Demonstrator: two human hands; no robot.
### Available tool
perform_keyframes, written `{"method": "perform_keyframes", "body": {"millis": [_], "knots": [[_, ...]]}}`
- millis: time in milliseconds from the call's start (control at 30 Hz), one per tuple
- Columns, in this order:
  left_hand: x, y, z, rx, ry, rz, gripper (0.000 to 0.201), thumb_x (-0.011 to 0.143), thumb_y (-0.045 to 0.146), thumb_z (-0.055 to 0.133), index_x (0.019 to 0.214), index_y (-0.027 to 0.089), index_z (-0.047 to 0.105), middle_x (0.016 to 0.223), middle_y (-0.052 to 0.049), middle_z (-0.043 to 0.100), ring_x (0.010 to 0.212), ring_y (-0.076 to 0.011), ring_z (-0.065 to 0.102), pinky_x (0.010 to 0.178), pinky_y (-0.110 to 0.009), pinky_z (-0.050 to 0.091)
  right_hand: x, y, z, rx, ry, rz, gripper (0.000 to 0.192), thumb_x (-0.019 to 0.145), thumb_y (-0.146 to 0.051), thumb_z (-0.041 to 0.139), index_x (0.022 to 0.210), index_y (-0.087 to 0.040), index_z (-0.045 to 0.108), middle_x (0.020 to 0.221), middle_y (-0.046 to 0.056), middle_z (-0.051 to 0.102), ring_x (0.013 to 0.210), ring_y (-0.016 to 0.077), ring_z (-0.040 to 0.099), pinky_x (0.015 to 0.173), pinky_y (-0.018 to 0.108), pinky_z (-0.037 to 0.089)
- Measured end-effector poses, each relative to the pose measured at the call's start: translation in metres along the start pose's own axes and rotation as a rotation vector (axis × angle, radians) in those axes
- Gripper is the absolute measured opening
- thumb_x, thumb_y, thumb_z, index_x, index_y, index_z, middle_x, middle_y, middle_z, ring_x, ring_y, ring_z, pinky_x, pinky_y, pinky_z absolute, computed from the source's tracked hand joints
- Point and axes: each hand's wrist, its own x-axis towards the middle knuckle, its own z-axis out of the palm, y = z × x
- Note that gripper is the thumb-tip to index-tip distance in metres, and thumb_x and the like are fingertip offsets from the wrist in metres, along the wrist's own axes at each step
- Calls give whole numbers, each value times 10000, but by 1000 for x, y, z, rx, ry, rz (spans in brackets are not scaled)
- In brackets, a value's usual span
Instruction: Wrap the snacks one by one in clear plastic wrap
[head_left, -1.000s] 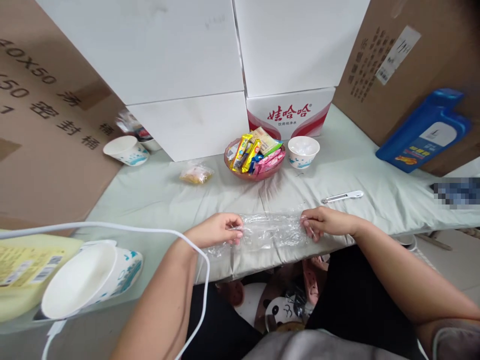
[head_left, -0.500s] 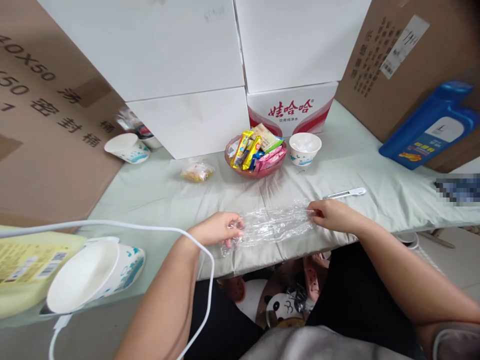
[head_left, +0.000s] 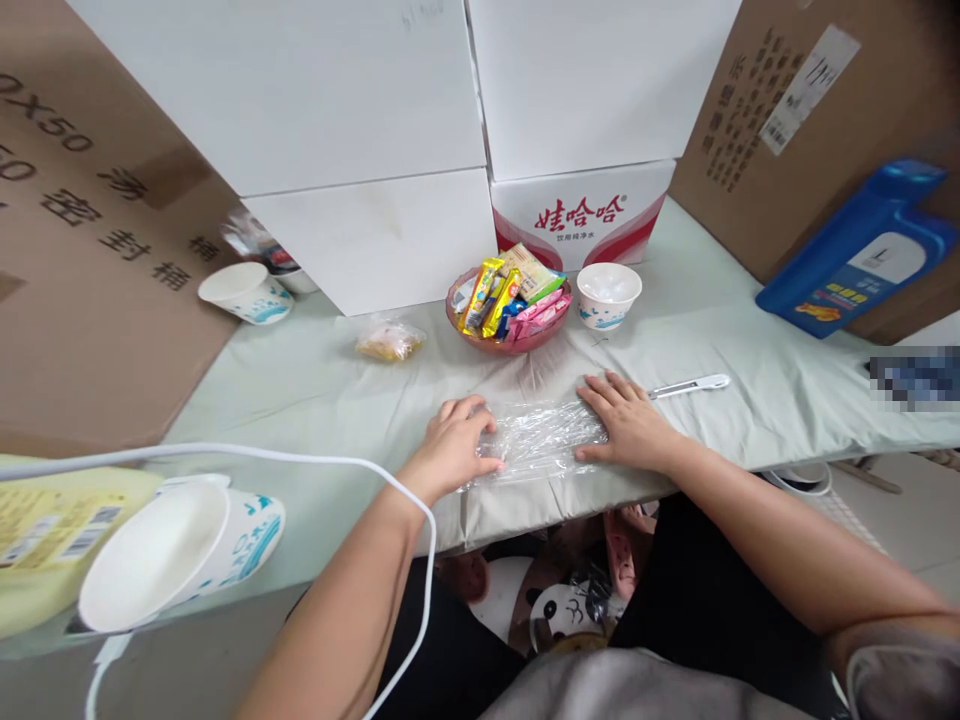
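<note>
A crumpled sheet of clear plastic film (head_left: 546, 436) lies on the cloth-covered table near its front edge. My left hand (head_left: 455, 446) rests on the film's left end, fingers spread and curved. On the right end, my right hand (head_left: 628, 425) presses flat with its fingers apart. Just beyond my right hand lies a white utility knife (head_left: 694, 386). Behind the film stands a pink glass bowl (head_left: 510, 346) full of wrapped snacks (head_left: 517, 300). To the bowl's right is a paper cup (head_left: 609, 300) with clear plastic inside.
A small plastic-wrapped packet (head_left: 390, 340) lies left of the bowl. Paper cups (head_left: 251, 295) and a pale yellow container (head_left: 45, 540) stand at the left. A white cable (head_left: 300, 455) crosses above my left forearm. White boxes (head_left: 375, 240) line the back; a blue bottle (head_left: 855, 255) leans right.
Both hands have gone from pinching the film's ends to lying spread on it. The film is now down on the table. My right hand has moved slightly left.
</note>
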Motion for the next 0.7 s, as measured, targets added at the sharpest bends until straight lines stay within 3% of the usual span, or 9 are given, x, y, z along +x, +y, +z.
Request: {"method": "perform_keyframes", "body": {"millis": [100,233,333,500,600,700], "knots": [[-1,-1,-2,1,14,-5,376,595,321,816,892,200,619,1379,-112,472,1277,-363,376,1042,-522,359,-3,11,-6,1,76,16,905,673,-693,691,1362,-144,483,1442,216,431,1358,441,311,1063,618,295],[-2,2,-8,-111,66,67,164,659,260,737,736,196,608,1243,-91,541,1200,-308,443,1035,-459,370,-4,12,-15,158,172,-132,535,829,-514,641,1248,-187,581,1208,151,615,1146,315,522,977,493,432],[-2,2,-13,-269,76,95,93,726,269,642,706,197,586,1023,-54,596,1006,-231,539,922,-388,435,-2,8,-16,194,141,-172,408,841,-413,652,1184,-196,629,1064,125,655,1023,288,556,909,457,464],[-2,-3,-14,-548,-22,19,187,752,355,610,748,191,521,712,22,571,689,-141,542,659,-278,435,0,7,-18,206,63,-147,311,793,-362,710,1043,-179,676,846,84,641,877,249,559,827,395,469],[0,-3,-11,-749,-78,-6,244,741,366,631,755,200,454,687,28,603,670,-137,593,630,-262,443,0,9,-21,254,63,-140,128,776,-296,713,833,-194,662,828,69,620,866,233,556,814,373,459],[1,-2,-8,-867,-115,-49,285,741,365,642,776,206,407,700,23,647,612,-132,633,597,-258,456,-1,10,-24,354,83,-179,104,754,-208,687,733,-201,585,970,78,639,967,233,567,873,376,447]]}}
